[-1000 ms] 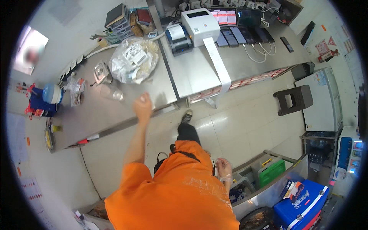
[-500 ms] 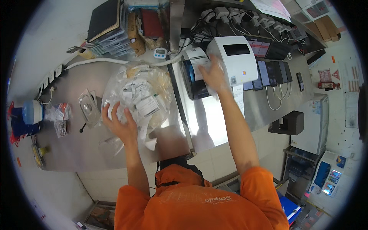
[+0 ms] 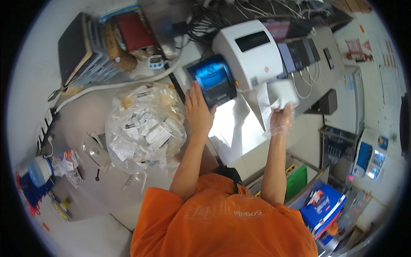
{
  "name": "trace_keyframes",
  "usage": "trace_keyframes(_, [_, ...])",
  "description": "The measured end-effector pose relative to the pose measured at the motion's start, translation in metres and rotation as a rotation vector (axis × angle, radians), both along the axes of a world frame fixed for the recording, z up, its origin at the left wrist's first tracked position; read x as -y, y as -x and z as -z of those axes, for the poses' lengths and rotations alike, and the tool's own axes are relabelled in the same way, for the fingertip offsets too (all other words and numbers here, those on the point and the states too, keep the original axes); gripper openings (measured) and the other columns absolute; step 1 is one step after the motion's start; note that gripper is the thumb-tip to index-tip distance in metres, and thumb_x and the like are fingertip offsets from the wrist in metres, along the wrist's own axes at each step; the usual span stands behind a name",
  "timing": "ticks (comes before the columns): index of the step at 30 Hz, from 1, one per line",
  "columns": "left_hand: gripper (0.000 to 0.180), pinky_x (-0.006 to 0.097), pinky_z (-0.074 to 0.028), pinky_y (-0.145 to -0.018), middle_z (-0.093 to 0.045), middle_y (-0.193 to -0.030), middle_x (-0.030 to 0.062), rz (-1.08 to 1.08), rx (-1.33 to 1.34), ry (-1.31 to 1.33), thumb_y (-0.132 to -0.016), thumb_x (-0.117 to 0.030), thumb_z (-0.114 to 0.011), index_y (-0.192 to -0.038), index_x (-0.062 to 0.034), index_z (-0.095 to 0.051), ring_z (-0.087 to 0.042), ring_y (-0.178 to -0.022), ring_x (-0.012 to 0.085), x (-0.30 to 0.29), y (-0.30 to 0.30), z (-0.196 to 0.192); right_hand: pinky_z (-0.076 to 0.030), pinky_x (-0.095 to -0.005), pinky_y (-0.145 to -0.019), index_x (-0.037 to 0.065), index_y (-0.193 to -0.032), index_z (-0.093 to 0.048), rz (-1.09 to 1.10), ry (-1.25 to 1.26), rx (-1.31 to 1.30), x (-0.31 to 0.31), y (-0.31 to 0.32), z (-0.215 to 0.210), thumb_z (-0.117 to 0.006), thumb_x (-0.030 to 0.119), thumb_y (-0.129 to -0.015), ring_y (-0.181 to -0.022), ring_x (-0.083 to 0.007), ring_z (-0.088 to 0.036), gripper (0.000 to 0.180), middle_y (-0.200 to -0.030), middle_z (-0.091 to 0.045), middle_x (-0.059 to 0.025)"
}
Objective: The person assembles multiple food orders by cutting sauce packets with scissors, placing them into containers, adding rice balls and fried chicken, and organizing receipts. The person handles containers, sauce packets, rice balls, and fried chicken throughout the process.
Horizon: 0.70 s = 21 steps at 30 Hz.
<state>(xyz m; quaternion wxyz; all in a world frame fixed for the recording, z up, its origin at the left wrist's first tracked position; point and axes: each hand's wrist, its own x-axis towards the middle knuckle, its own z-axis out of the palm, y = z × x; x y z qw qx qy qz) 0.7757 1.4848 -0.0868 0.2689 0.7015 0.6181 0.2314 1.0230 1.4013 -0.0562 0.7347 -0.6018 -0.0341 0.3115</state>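
Currently the left hand [image 3: 198, 112] lies flat, fingers extended and together, palm down against the near side of a small blue receipt printer [image 3: 213, 85] on the steel surface [image 3: 92, 118]; it grips nothing. Right hand [image 3: 280, 120], covered by a thin clear glove, is closed on a white paper strip [image 3: 274, 96] that hangs from the larger white label printer [image 3: 249, 53] standing just right of the blue one. Strip is pinched at its lower end, raised above the right edge of the surface. Left of the left forearm sits a clear plastic bag [image 3: 143, 126] stuffed with small white-labelled packets, touching the surface. Far left: a black binder [image 3: 73, 48] leaning beside stacked items. Near left: a blue-lidded container [image 3: 39, 170] and loose small packets [image 3: 66, 165]. Person wears an orange shirt [image 3: 222, 222]. Right of the label printer, a row of dark flat devices [image 3: 299, 53] with cables.
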Motion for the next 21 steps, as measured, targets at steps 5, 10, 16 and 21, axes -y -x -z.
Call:
trace_keyframes(5, [0.050, 0.041, -0.035, -0.109, -0.057, -0.134, 0.0171, 0.371, 0.816, 0.248, -0.088, -0.024, -0.067, -0.128, 0.0038, -0.058, -0.049, -0.128, 0.0305, 0.035, 0.022, -0.045, -0.046, -0.0275, -0.063, 0.001, -0.085, -0.071, -0.774, 0.697, 0.381, -0.005, 0.081, -0.109, -0.068, 0.025, -0.094, -0.068, -0.0080, -0.054, 0.026, -0.071, -0.061, 0.0015])
trace_keyframes(10, [0.036, 0.032, -0.053, -0.084, -0.069, -0.108, 0.0117, -0.088, 1.292, 0.873, -0.095, -0.024, -0.066, -0.118, 0.0041, -0.062, -0.066, -0.095, 0.0177, 0.051, 0.021, -0.083, -0.042, -0.0268, -0.060, 0.000, -0.092, -0.071, -1.225, 0.513, 0.363, 0.011, 0.104, -0.123, -0.068, 0.021, -0.094, -0.067, -0.0070, -0.050, 0.021, -0.073, -0.061, 0.0010])
trace_keyframes(16, [0.035, 0.029, -0.055, -0.079, -0.069, -0.105, 0.0121, -0.377, 1.381, 0.585, -0.081, 0.001, -0.076, -0.113, 0.0061, -0.061, -0.067, -0.090, 0.0176, 0.073, 0.024, -0.106, -0.042, -0.0320, -0.058, 0.001, -0.083, -0.062, -1.143, 0.456, 0.643, 0.020, 0.136, -0.112, -0.060, 0.015, -0.096, -0.059, -0.0175, -0.049, 0.019, -0.064, -0.052, -0.0090])
trace_keyframes(21, [0.025, 0.030, -0.055, -0.068, -0.070, -0.088, 0.0108, -0.439, 1.441, 0.726, -0.080, -0.004, -0.079, -0.101, 0.0022, -0.067, -0.066, -0.072, 0.0171, 0.076, 0.052, -0.108, -0.048, -0.0417, -0.053, 0.006, -0.083, -0.063, -1.493, 0.244, 1.547, 0.032, 0.159, -0.126, -0.065, 0.011, -0.088, -0.060, -0.0313, -0.061, 0.007, -0.068, -0.061, -0.0116])
